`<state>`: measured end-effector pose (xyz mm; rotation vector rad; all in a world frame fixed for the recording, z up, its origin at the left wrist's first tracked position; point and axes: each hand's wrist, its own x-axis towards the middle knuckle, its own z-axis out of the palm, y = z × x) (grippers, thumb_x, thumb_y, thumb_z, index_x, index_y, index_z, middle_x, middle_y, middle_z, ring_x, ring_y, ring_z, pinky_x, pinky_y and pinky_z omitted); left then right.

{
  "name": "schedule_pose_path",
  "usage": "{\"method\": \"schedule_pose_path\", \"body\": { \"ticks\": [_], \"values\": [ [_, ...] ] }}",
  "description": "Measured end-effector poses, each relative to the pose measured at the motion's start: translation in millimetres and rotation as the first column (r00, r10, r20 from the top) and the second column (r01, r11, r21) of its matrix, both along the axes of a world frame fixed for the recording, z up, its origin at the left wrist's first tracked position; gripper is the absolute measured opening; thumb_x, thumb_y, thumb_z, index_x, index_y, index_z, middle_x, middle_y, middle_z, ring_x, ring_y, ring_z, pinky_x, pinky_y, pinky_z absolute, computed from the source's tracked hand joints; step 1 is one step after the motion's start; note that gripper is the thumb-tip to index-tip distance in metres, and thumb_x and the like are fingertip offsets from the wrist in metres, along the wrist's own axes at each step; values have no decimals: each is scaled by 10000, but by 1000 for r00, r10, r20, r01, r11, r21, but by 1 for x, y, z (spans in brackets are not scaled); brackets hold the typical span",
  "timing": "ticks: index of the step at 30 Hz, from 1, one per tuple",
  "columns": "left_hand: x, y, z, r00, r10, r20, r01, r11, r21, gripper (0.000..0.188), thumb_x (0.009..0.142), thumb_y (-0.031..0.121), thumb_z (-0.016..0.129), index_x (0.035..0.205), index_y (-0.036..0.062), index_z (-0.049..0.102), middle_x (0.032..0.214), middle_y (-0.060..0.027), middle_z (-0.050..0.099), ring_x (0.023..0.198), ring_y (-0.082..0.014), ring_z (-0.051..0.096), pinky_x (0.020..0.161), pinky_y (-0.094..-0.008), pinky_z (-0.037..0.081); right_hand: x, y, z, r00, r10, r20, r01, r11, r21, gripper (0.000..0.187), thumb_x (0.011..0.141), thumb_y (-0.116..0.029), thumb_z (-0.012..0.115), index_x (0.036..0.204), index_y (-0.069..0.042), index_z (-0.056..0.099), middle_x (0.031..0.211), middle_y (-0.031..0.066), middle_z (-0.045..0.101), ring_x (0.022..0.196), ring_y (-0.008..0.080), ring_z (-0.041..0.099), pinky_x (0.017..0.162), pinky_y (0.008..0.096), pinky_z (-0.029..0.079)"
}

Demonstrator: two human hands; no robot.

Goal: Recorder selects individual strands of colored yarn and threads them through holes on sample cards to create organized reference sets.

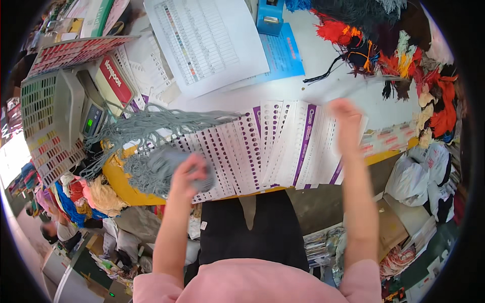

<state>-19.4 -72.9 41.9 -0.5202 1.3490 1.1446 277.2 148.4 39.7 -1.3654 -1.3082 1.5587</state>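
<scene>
Head view: your left hand (192, 174) is at the near left of the table (323, 70), fingers curled in on the grey bundle (164, 164); hand and yarn blur together there, reads as gripped, exact finger contact not clear. Bundle sits by the yellow edge (115, 177), at the left end of the cards (283, 146). Loose grey strands (166, 121) run from the left side across the top of those cards, ending near mid-row. Your right hand (346, 112) is over the right part of the row, fingers look drawn in but heavily blurred; can't tell if it's pinching anything. Thin pale streak just beyond it, too smeared to identify. Hands are well apart. Cards are white, punched with holes, some with purple bands, overlapping in a fan along your side. Beyond them: printed sheets (207, 50) partly over a blue sheet (288, 55), with a blue dispenser-like thing (270, 17) at its top edge. Far right of you, mixed yarn (336, 33) in red, orange and dark tones. On your left, a colour grid (38, 106), a device with a green display (91, 121) and a red-and-cream notebook (116, 81). White bags (417, 174) are off the table's right end.
</scene>
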Motion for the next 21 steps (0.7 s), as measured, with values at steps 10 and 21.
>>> {"method": "schedule_pose_path", "body": {
  "ticks": [10, 21],
  "values": [
    [90, 134, -44, 651, -550, -523, 612, 788, -66, 114, 738, 73, 548, 763, -39, 551, 611, -51, 548, 495, -111, 532, 453, -221, 422, -84, -84, -70, 836, -13, 549, -273, 858, 435, 293, 547, -37, 588, 822, -78, 497, 834, 44, 508, 819, 211, 450, 755, 338, 265],
    [82, 121, -51, 634, -578, -514, 641, 765, -69, 120, 784, 76, 492, 753, -30, 539, 585, -47, 530, 451, -89, 486, 426, -219, 393, -86, -72, -70, 794, 174, 583, -504, 725, 470, 456, 550, -90, 621, 982, -20, 493, 937, 86, 448, 836, 255, 428, 714, 363, 328]
  ]
}}
